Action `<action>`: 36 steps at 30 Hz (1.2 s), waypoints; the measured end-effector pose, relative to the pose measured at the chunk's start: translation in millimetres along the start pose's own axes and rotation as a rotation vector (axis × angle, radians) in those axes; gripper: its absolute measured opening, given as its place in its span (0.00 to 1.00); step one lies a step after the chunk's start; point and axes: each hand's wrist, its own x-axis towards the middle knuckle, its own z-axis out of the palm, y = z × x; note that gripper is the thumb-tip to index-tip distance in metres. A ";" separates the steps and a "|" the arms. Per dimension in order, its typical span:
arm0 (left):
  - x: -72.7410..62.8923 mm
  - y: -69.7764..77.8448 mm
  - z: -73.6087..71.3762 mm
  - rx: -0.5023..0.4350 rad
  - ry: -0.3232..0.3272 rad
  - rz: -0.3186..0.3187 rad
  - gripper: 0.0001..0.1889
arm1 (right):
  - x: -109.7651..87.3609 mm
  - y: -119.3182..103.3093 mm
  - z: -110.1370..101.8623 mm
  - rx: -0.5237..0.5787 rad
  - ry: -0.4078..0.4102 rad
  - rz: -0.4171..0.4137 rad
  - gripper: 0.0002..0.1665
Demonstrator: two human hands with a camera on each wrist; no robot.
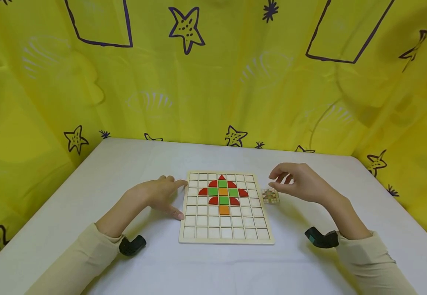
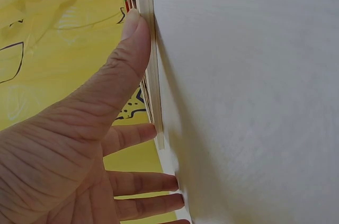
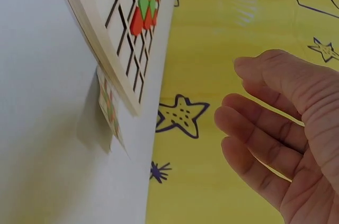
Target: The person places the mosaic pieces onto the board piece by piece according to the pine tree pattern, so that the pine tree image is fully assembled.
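Note:
A square wooden grid board (image 1: 226, 241) lies flat on the table. Green and orange square tiles (image 1: 223, 191), red quarter-round pieces (image 1: 243, 192) and a red triangle (image 1: 221, 177) form a tree-like figure in its upper middle. My left hand (image 1: 158, 193) touches the board's left edge with index finger and thumb, its fingers spread. Beside the right edge, a small pattern card (image 1: 271, 196) leans slightly off the table, printed with a similar figure. Above that card hovers my right hand (image 1: 302, 182), fingers loosely bent, nothing between them.
The white-covered table (image 1: 143, 262) reaches back to a yellow curtain (image 1: 213, 102) with star drawings, which also hangs along both sides. A dark wrist device (image 1: 133, 246) sits at the left cuff, another dark device (image 1: 322, 237) at the right.

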 end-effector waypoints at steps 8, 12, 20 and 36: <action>-0.2 0.1 0.0 -0.001 0.003 0.003 0.54 | -6.5 10.8 -10.6 -0.047 0.049 0.016 0.09; -0.3 0.1 -0.2 -0.007 0.002 0.004 0.54 | -10.5 14.5 -16.8 -0.053 0.055 0.068 0.08; -0.6 0.3 -0.1 -0.016 0.003 0.004 0.54 | -20.9 24.8 -33.2 -0.040 -0.014 0.243 0.07; 0.5 -0.3 -0.2 -0.008 -0.003 0.000 0.56 | -45.6 70.1 -51.0 0.089 -0.127 0.366 0.17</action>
